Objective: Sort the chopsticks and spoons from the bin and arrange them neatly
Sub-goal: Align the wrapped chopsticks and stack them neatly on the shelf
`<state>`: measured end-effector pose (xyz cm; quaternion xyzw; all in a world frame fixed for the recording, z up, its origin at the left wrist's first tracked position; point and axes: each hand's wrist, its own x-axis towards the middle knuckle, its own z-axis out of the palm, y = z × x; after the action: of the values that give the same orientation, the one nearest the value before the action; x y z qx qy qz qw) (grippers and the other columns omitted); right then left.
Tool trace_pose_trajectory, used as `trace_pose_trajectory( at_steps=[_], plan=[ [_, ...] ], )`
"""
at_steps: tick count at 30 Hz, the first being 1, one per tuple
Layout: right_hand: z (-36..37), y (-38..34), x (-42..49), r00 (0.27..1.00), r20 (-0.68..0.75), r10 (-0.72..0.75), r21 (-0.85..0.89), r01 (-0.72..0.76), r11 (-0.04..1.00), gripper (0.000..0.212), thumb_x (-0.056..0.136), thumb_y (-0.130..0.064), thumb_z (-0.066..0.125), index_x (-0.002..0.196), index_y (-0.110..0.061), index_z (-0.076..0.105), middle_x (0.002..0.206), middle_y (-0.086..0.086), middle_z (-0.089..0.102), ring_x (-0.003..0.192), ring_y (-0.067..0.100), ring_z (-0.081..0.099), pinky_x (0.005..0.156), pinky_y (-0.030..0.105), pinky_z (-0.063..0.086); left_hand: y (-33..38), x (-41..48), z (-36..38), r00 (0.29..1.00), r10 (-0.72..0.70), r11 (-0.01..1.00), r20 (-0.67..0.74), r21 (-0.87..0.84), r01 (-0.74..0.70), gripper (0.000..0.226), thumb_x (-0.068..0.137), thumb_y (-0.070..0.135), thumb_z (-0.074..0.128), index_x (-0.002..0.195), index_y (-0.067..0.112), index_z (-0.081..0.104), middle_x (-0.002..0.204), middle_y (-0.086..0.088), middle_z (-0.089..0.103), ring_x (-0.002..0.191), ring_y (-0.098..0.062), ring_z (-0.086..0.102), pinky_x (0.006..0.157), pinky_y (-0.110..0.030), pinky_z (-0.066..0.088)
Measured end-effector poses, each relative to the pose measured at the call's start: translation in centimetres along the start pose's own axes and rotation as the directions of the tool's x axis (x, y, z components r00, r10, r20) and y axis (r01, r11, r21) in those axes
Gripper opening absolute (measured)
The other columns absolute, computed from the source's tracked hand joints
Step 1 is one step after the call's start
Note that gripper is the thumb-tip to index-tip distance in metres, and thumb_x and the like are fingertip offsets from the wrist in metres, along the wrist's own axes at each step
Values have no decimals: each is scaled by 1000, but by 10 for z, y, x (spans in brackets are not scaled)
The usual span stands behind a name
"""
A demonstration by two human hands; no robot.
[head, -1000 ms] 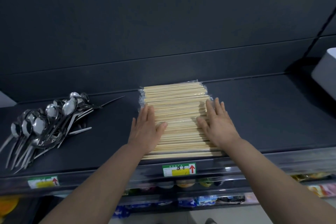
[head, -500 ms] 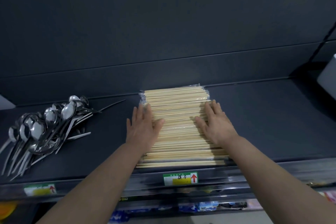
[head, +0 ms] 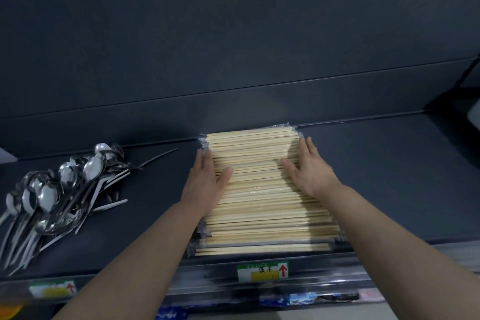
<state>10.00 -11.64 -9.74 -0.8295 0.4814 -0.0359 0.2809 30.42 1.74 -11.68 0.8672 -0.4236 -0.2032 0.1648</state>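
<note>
From the head camera, a stack of wrapped chopsticks [head: 262, 195] lies crosswise on the dark shelf [head: 389, 179]. The left hand [head: 205, 184] lies flat, fingers straight, on the stack's left end; the right hand [head: 309, 169] likewise on its right end (thumbs pointing inward). Metal spoons [head: 52, 189] are heaped well left of the stack, and a price label [head: 262, 271] sits just below it.

The left hand [head: 205, 184] covers the left ends of some sticks in the stack of chopsticks [head: 262, 205], and the right hand [head: 309, 171] hides part of its right side. Far left of the stack, some handles of the spoons [head: 52, 189] are cut off by the picture's edge. Below the stack, the writing on the label [head: 262, 271] is too small to read, and the packets [head: 298, 302] are blurred.
</note>
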Motion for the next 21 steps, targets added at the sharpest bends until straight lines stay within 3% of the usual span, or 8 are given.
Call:
trace_pose_trajectory(
  at_steps=[2, 6, 11, 21],
  plan=[
    [1, -1, 2, 1000, 2, -15, 4, 15, 1000, 77, 97, -54, 33, 153, -13, 1, 161, 1, -5, 147, 24, 13, 115, 41, 26, 0, 4, 2, 999, 28, 1000, -20, -8, -28, 82, 94, 63, 29, 154, 19, -6, 163, 1, -10, 150, -19, 0, 121, -39, 12],
    [2, 0, 5, 999, -40, -25, -5, 25, 1000, 77, 97, -53, 33, 153, -13, -1, 161, 2, -8, 148, 19, -4, 118, 38, 13, 2, 6, 0, 994, 4, 1000, -111, -16, -5, 79, 97, 58, 32, 155, 19, -3, 163, -2, -8, 150, -19, 1, 121, -40, 14],
    [1, 1, 13, 996, 25, -81, -70, 83, 994, 72, 98, -54, 30, 153, -12, 11, 161, 4, -7, 148, 18, -8, 120, 37, 5, 3, 14, -3, 999, 46, 987, 0, 157, -45, 74, 98, 58, 22, 155, 15, 2, 163, -7, -6, 150, -22, -5, 121, -44, 1],
    [-2, 13, -25, 999, -38, -39, 104, 43, 994, 66, 99, -51, 30, 154, -24, 5, 160, -7, -12, 146, 8, -11, 116, 39, 18, -6, -13, -5, 999, 38, 997, -39, -68, -40, 74, 96, 60, 26, 155, 25, -3, 162, 5, -13, 149, -12, 1, 117, -37, 19]
  ],
)
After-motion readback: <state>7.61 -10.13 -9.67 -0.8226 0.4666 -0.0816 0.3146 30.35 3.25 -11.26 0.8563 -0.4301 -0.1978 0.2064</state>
